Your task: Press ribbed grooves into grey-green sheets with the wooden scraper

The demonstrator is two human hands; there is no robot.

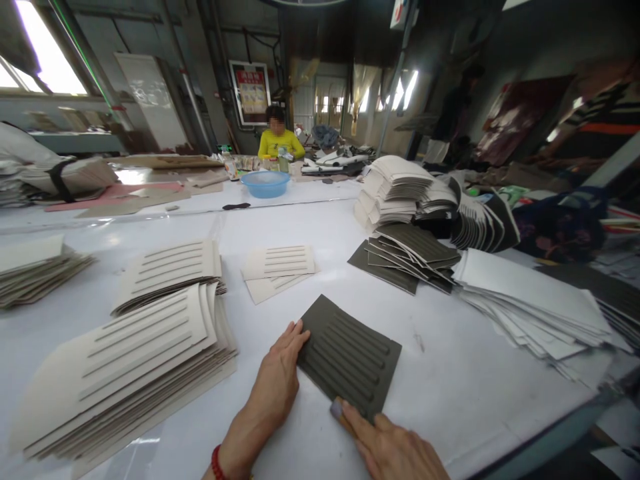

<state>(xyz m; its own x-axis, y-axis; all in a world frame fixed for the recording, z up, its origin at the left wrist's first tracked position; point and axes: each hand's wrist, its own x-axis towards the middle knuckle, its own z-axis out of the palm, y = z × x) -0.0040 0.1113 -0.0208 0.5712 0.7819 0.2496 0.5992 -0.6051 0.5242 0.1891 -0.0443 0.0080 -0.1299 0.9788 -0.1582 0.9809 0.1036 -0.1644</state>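
A dark grey-green panel with raised parallel ribs (350, 350) lies flat on the white table (280, 227). My left hand (283, 367) rests at the panel's left edge, its fingertips pressing on the corner area, palm down and holding nothing. Beneath it, the wrist carries a red bead bracelet. At the panel's lower edge, my right hand (390, 443) is closed around a small tool (340, 410) with a greyish tip, whose full shape is hidden by the fingers. The tool's tip sits beside the panel's lower edge.
Ribbed cream panels are stacked at left (145, 347), with a small pair (280, 263) ahead. Dark panels (405, 257), white sheets (530, 300) and a tall cream stack (395, 183) stand right. A blue basin (265, 183) and a person in yellow (280, 142) are farther back.
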